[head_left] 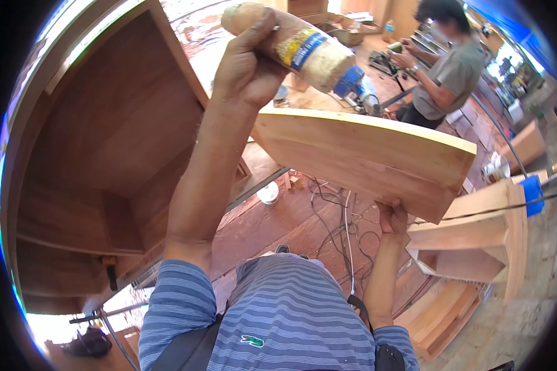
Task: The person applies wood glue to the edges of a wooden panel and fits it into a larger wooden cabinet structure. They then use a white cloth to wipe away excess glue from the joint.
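Observation:
My left hand (249, 65) is wrapped round a glue bottle (306, 49), a cream plastic one with a blue cap and a yellow and blue label. It is held tilted, its capped end pointing down to the right, above the edge of a wooden board (359, 154). That board stands on edge, with its pale upper edge facing up. My right hand (392, 216) grips its lower edge near the right end, thumb on the near face and the other fingers mostly hidden behind. Whether glue is on the edge I cannot tell.
A large wooden cabinet (105, 123) fills the left side. Cables (337, 229) lie on the reddish floor by a white tub (268, 193). Wooden frames (476, 241) stand at the right. Another person (449, 68) works at the far bench.

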`<state>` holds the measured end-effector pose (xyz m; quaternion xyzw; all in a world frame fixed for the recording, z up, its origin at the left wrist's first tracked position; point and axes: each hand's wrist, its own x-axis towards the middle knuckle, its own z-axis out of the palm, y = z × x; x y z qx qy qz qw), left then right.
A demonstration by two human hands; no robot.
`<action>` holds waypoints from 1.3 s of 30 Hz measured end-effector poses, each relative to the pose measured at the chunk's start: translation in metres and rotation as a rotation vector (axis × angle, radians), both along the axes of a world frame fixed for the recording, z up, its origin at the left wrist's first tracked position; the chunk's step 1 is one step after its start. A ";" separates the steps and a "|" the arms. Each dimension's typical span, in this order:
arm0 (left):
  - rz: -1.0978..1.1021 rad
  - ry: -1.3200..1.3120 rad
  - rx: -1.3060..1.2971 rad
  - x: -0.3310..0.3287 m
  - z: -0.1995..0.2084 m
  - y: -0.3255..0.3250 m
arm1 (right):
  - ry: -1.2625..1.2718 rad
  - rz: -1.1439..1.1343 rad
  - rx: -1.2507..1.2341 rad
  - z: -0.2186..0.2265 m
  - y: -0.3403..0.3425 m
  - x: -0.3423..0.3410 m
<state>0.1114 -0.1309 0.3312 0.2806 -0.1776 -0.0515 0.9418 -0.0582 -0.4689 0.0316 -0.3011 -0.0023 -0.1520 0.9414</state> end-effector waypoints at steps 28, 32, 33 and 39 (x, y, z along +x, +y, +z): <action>-0.174 -0.482 0.182 -0.053 0.058 -0.162 | -0.060 -0.064 0.170 -0.063 0.005 -0.016; -0.176 -0.464 0.197 -0.055 0.051 -0.169 | -0.049 -0.055 0.195 -0.048 0.010 -0.013; -0.172 -0.463 0.196 -0.054 0.049 -0.169 | -0.037 -0.064 0.186 -0.043 0.011 -0.014; -0.121 -0.449 0.196 -0.048 0.044 -0.170 | -0.046 -0.080 0.159 -0.030 0.010 -0.014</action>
